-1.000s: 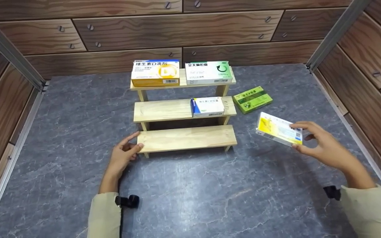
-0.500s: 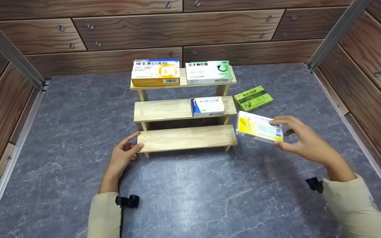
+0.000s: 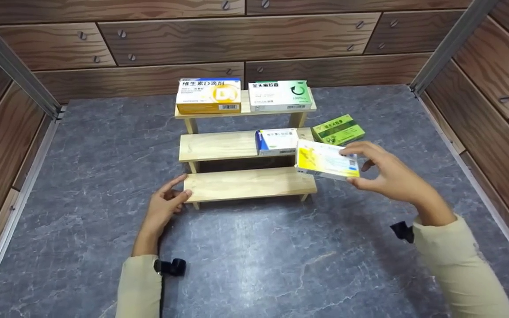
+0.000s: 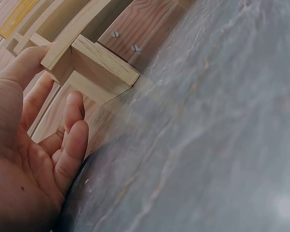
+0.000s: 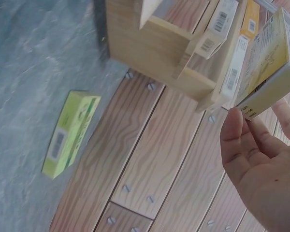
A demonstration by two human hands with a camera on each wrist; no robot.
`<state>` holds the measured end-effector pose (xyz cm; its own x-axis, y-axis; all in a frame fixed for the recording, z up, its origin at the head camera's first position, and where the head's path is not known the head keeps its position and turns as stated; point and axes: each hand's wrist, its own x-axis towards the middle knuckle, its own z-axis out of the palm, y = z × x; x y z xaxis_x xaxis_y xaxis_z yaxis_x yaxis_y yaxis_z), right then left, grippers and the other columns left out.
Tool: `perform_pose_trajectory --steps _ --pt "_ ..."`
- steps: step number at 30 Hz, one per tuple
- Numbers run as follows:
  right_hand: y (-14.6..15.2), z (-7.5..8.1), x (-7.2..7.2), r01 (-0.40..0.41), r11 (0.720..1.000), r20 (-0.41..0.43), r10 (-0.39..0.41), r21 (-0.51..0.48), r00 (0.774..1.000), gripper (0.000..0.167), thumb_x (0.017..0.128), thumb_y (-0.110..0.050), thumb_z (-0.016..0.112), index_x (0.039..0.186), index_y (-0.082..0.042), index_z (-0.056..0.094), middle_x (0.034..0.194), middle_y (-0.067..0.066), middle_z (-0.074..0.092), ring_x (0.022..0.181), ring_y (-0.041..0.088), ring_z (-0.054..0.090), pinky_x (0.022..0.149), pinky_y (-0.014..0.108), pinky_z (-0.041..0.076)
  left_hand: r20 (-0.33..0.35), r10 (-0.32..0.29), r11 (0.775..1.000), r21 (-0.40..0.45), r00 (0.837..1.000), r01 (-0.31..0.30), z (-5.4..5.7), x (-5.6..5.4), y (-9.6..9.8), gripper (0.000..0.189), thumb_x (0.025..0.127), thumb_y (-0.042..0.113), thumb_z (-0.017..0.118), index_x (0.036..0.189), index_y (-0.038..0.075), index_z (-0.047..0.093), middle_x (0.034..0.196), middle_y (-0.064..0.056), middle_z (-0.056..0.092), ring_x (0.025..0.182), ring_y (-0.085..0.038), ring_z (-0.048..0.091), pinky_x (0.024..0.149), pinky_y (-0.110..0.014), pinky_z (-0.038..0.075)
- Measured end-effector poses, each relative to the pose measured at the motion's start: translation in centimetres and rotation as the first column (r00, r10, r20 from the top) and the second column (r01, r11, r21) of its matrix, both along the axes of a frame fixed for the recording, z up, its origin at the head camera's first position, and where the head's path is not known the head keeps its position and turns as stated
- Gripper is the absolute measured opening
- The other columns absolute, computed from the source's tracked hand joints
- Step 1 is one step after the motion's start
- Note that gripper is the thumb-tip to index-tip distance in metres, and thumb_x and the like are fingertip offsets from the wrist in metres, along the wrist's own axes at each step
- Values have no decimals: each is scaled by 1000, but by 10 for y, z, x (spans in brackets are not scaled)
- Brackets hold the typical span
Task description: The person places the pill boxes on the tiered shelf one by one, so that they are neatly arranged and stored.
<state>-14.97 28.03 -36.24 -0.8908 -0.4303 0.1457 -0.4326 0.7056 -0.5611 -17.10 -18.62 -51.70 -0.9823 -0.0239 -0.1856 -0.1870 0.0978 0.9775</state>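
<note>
While the right hand (image 3: 393, 176) pinches one yellow-and-white box (image 3: 325, 160) between thumb and fingers, the left hand (image 3: 161, 210) grips the left end of the near shelf of one wooden rack (image 3: 245, 183) with thumb and forefinger. The held box is in the air by the right end of the rack, its yellow part to the left. Five boxes show in all, and the rack has three shelves. Two boxes stand on the far shelf: an orange-and-white box (image 3: 208, 96) at left and a green-and-white box (image 3: 280, 96) at right. One blue-and-white box (image 3: 276, 142) sits right of centre on the middle shelf. One green box (image 3: 337, 129) lies on the grey surface (image 3: 254, 256), just right of the rack.
</note>
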Motion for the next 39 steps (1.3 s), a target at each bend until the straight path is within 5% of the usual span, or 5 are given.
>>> perform_pose_trajectory --steps 9,16,20,24,39 --pt "-30 11 -18 -26 1000 73 26 -9 997 48 84 -9 71 130 -11 58 136 12 52 90 16 49 62 21 44 -7 -28 1000 -15 1000 28 3 -1 -1 50 88 21 72 136 19 57 75 3 62 62 -11 50 61 -24 46" --pt "-52 17 -32 -33 999 96 35 -16 995 49 85 -12 71 131 -13 56 139 11 49 92 19 48 65 25 42 -6 -32 999 -9 999 32 4 -3 0 51 88 20 73 136 17 57 75 3 61 62 -11 50 61 -23 46" --pt "-66 17 -40 -60 997 79 64 -51 995 50 82 -9 72 130 -8 56 139 13 50 116 27 49 87 39 44 0 -28 1000 5 1000 28 4 -4 2 50 87 19 74 134 17 58 74 2 60 61 -11 50 60 -23 46" --pt "-81 16 -48 -93 991 61 100 -98 993 51 79 -7 74 127 -6 57 135 13 52 128 32 45 107 51 34 2 -19 1000 12 1000 19 3 -6 3 50 86 18 74 134 16 59 74 2 61 60 -11 51 59 -22 45" --pt "-143 3 -71 -148 989 75 150 -24 986 50 80 -20 70 128 -10 59 136 8 53 130 26 45 109 46 36 18 -21 1000 -8 1000 21 1 0 -2 51 86 23 74 134 19 59 76 2 61 62 -11 51 61 -23 46"
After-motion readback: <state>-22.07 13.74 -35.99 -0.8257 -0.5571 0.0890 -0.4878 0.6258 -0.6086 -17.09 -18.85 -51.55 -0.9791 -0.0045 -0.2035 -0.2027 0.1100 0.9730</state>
